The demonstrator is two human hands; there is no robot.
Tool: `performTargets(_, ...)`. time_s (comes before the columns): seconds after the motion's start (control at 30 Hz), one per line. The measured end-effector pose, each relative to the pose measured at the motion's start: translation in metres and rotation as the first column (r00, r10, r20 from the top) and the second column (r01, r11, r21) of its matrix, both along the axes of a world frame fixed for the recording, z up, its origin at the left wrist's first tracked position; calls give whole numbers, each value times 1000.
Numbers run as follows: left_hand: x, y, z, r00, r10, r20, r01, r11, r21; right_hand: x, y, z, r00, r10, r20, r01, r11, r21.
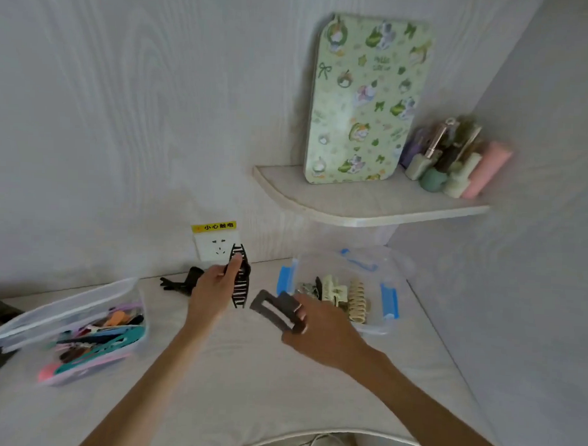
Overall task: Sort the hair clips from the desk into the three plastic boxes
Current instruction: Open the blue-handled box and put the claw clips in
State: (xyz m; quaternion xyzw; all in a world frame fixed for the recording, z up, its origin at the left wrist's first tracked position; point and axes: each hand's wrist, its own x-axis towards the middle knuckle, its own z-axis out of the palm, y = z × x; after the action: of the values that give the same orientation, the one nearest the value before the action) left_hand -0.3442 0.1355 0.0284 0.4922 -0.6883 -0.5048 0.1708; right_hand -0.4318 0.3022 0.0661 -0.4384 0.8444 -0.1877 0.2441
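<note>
My left hand grips a long black claw clip, held upright above the desk near the back wall. My right hand holds a brown rectangular claw clip just left of the clear box with blue latches. That box holds several beige and green claw clips. At the left stands another clear box full of flat colourful clips, its lid leaning against it. A small black clip lies on the desk behind my left hand.
A wall socket with a yellow label sits behind the clips. A corner shelf above the right box carries a green patterned board and several bottles. The pale desk ends in a curved front edge.
</note>
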Motion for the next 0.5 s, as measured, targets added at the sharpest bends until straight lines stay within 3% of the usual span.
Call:
performTargets(0.13,-44,26,7,981,-168,95,172,985,-32,-47,42,25,939,-344,-4,339,925,-171)
performTargets(0.2,-62,43,13,957,-249,146,260,964,-56,-65,47,22,921,-390,-13,385,913,-130)
performTargets(0.27,-69,51,14,933,-300,197,317,946,-63,-77,48,16,926,-358,-116,362,932,13)
performTargets(0.37,-56,36,1,943,-232,240,262,960,-101,-85,49,12,924,-333,-189,360,923,136)
performTargets(0.5,-13,3,-20,966,-16,258,65,981,-185,-71,27,16,937,-292,-191,303,953,27)
